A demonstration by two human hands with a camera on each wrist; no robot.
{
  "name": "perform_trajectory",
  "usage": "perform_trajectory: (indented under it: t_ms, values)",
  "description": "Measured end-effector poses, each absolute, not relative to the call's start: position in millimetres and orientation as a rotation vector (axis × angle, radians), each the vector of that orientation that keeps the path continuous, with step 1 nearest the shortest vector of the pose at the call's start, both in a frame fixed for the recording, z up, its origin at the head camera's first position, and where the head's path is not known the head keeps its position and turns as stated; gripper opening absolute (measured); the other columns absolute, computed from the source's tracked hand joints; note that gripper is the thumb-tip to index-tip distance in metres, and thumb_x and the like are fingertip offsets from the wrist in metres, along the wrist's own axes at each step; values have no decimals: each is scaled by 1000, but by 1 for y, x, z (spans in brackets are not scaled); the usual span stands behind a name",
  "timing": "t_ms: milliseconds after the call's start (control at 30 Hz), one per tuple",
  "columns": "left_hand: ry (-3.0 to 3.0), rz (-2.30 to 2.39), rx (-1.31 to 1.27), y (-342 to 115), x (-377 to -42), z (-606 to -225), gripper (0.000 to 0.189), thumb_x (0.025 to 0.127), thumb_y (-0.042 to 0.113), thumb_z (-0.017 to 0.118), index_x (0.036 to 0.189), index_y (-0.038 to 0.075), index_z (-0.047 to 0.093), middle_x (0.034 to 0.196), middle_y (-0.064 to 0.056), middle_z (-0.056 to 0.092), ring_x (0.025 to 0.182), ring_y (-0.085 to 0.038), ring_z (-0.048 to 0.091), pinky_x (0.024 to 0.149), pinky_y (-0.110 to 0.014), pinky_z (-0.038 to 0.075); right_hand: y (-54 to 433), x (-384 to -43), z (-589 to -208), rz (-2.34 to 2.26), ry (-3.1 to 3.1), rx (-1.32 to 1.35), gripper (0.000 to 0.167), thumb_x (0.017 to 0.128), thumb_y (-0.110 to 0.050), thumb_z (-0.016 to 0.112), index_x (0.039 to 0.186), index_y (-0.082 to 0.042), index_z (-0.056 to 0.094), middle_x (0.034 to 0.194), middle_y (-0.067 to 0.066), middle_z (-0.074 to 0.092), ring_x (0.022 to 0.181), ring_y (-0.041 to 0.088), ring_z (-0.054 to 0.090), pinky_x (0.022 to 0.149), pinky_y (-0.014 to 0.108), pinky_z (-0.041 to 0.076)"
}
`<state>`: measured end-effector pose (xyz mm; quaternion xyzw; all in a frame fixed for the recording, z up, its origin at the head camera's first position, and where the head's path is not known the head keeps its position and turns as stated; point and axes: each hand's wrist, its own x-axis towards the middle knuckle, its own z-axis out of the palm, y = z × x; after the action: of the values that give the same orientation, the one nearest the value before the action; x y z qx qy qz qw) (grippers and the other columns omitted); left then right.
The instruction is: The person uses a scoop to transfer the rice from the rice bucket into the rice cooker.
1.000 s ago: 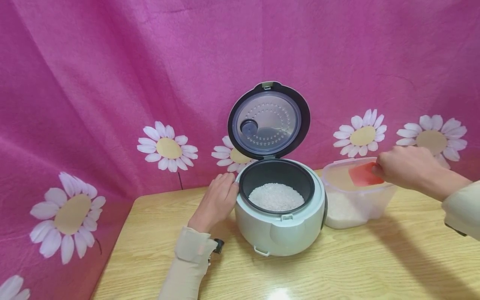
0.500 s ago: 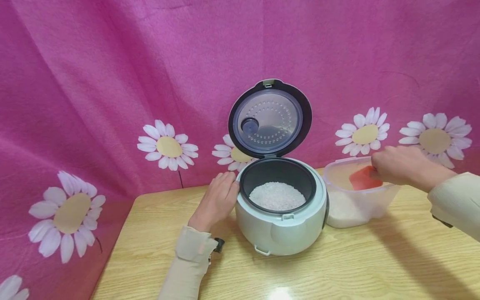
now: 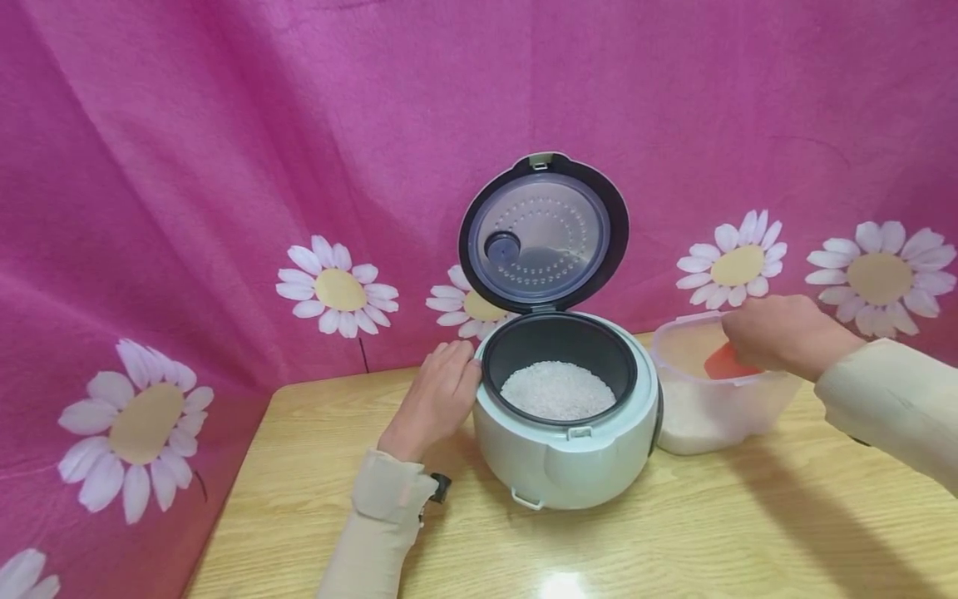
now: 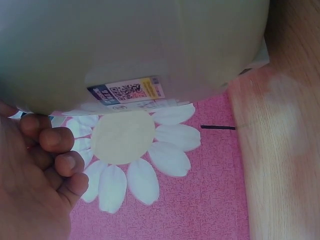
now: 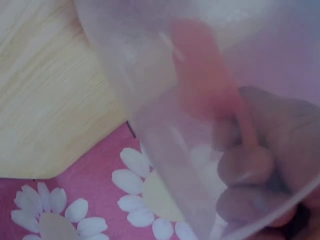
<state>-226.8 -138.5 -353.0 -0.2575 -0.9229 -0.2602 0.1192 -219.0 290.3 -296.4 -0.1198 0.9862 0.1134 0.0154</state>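
Observation:
A pale mint rice cooker [image 3: 569, 466] stands on the table, lid [image 3: 545, 237] raised, with white rice [image 3: 557, 389] in its dark inner pot. My left hand [image 3: 434, 399] holds the cooker's left rim; in the left wrist view its curled fingers [image 4: 56, 140] lie right at the rim. To the right, a translucent plastic container [image 3: 688, 416] holds more rice. My right hand [image 3: 786, 333], over the container's far right part, grips the handle of a red scoop [image 3: 726, 363]. Seen through the container wall in the right wrist view, the scoop [image 5: 200, 65] tilts down inside it.
The wooden table [image 3: 314, 482] has its left edge in view. Behind it hangs a pink cloth [image 3: 374, 125] printed with white daisies. The container stands close beside the cooker's right side.
My right hand has moved left and slightly lower with the scoop, and more of the scoop's blade is now hidden behind the hand. My left hand stays at the cooker's rim.

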Motion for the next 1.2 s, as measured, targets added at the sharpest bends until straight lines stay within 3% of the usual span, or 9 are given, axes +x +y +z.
perform_trajectory:
  t_ms: [267, 700, 967, 1200]
  values:
    - [-2709, -786, -753, -136, -227, -354, 18, 103, 28, 43, 102, 13, 54, 88, -4, 51, 92, -18, 49, 86, -34, 46, 289, -222, -304, 247, 2986, -370, 13, 83, -15, 71, 77, -15, 60, 71, 1, 57, 65, 21, 54, 58, 46, 47]
    - [-2695, -772, -741, -137, -226, -349, 18, 103, 28, 44, 101, 13, 54, 89, -4, 51, 93, -18, 49, 87, -35, 46, 288, -230, -311, 269, 2997, -594, 23, 84, -22, 76, 68, -16, 60, 62, -5, 51, 58, 14, 46, 52, 35, 41]
    - [-2695, -757, -741, -138, -226, -351, 17, 103, 27, 44, 100, 13, 53, 88, -4, 51, 92, -18, 49, 87, -35, 46, 287, -235, -314, 155, 2960, -682, 30, 87, -26, 75, 62, -19, 59, 58, -10, 43, 56, 8, 39, 53, 27, 31]
    - [-2706, -771, -734, -139, -225, -353, 17, 103, 28, 44, 101, 13, 53, 88, -3, 51, 91, -18, 49, 86, -35, 46, 282, -236, -314, 109, 2916, -677, 24, 89, -27, 74, 69, -19, 64, 59, -10, 49, 57, 8, 43, 54, 26, 34]
